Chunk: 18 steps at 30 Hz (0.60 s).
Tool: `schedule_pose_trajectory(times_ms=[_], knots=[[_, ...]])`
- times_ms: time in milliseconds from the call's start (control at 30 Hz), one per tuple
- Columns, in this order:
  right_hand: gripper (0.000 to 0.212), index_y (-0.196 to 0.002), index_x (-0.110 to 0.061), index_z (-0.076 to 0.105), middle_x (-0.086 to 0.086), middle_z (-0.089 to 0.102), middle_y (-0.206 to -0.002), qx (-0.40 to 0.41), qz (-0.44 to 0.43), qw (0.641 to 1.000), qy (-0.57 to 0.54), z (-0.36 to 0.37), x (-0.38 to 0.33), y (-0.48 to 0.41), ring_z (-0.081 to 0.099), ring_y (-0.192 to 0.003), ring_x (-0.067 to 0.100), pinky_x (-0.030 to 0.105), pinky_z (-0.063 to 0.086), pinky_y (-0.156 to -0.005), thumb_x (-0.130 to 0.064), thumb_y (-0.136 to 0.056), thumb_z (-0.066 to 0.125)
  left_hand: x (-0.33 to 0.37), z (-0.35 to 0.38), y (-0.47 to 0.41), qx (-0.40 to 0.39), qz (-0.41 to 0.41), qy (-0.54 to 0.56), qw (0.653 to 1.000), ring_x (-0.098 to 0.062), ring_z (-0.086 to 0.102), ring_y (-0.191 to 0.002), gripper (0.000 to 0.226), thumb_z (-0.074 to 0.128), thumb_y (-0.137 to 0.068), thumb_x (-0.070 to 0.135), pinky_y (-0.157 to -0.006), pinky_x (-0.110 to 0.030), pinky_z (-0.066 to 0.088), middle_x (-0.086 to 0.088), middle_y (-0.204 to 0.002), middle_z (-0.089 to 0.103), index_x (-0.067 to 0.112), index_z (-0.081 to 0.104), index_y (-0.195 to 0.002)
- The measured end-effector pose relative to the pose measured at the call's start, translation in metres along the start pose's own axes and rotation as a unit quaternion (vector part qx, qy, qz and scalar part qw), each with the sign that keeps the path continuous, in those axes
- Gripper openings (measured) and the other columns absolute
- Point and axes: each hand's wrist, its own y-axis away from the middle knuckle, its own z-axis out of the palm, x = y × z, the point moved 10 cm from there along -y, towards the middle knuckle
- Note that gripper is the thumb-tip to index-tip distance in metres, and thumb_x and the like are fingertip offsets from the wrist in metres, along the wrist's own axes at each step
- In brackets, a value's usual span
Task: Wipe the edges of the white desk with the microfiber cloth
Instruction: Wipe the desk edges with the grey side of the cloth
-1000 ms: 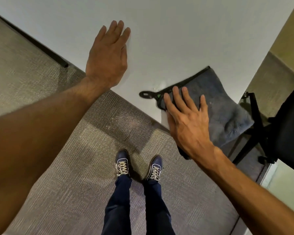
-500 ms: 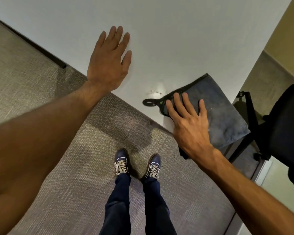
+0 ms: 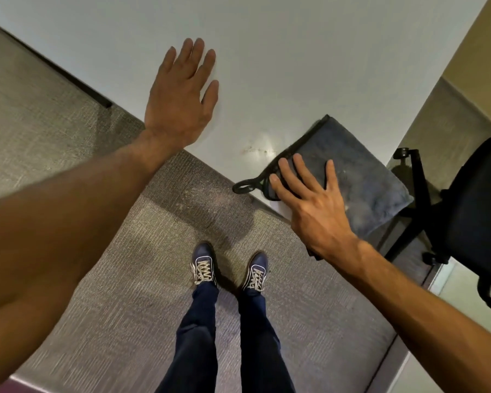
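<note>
The white desk [image 3: 295,52] fills the upper part of the view, its near edge running diagonally down to a corner at the right. A grey-blue microfiber cloth [image 3: 357,177] with a black hem and hanging loop lies over that corner, drooping past the edge. My right hand [image 3: 309,205] presses flat on the cloth's near side, fingers spread. My left hand [image 3: 182,100] rests flat and open on the bare desk by the near edge, left of the cloth. A small smudge shows on the desk just left of the cloth.
A black office chair [image 3: 471,217] stands close to the desk corner at the right. Grey carpet [image 3: 111,279] lies below, with my legs and blue shoes [image 3: 204,268] near the desk edge. A dark desk leg or rail [image 3: 77,83] runs under the left edge.
My right hand has slid the cloth along the near edge toward the desk corner at the right. My left hand stays flat on the desk.
</note>
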Motion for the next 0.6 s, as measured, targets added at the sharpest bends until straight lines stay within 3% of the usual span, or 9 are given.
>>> schedule_pose_trajectory(times_ms=[167, 300, 467, 600], knots=[[0.073, -0.155, -0.015, 0.040, 0.010, 0.022, -0.170, 0.008, 0.054, 0.998, -0.027, -0.010, 0.014, -0.048, 0.011, -0.159, 0.035, 0.083, 0.012, -0.113, 0.003, -0.087, 0.054, 0.001, 0.004, 0.000, -0.003, -0.005, -0.015, 1.000, -0.025, 0.013, -0.156, 0.058, 0.018, -0.111, 0.040, -0.127, -0.043, 0.010, -0.012, -0.167, 0.020, 0.010, 0.024, -0.160], [0.072, -0.157, -0.011, 0.034, 0.016, 0.019, -0.169, 0.019, 0.103, 0.993, -0.044, -0.015, -0.005, -0.083, 0.006, -0.159, 0.039, 0.082, 0.006, -0.114, -0.003, -0.088, 0.051, 0.001, 0.003, -0.001, -0.004, -0.003, -0.013, 1.000, -0.025, 0.013, -0.156, 0.057, 0.018, -0.111, 0.040, -0.128, -0.043, 0.009, -0.012, -0.167, 0.019, 0.011, 0.024, -0.160], [0.057, -0.154, -0.015, 0.044, 0.011, 0.030, -0.167, 0.061, -0.005, 0.997, -0.041, -0.007, -0.052, -0.038, 0.019, -0.158, 0.034, 0.080, 0.015, -0.114, -0.028, -0.100, 0.052, -0.001, 0.004, -0.001, -0.018, 0.000, -0.032, 0.999, -0.025, 0.007, -0.157, 0.061, 0.014, -0.110, 0.047, -0.127, -0.046, 0.006, -0.011, -0.169, 0.013, 0.015, 0.020, -0.161], [0.049, -0.154, -0.027, 0.045, 0.002, 0.030, -0.168, 0.050, -0.051, 0.997, -0.040, -0.001, -0.027, -0.005, 0.021, -0.158, 0.025, 0.075, 0.018, -0.116, -0.041, -0.107, 0.042, -0.002, 0.007, -0.001, -0.029, -0.003, -0.030, 0.999, -0.025, 0.004, -0.157, 0.061, 0.013, -0.109, 0.049, -0.127, -0.048, 0.006, -0.011, -0.169, 0.009, 0.017, 0.015, -0.162]])
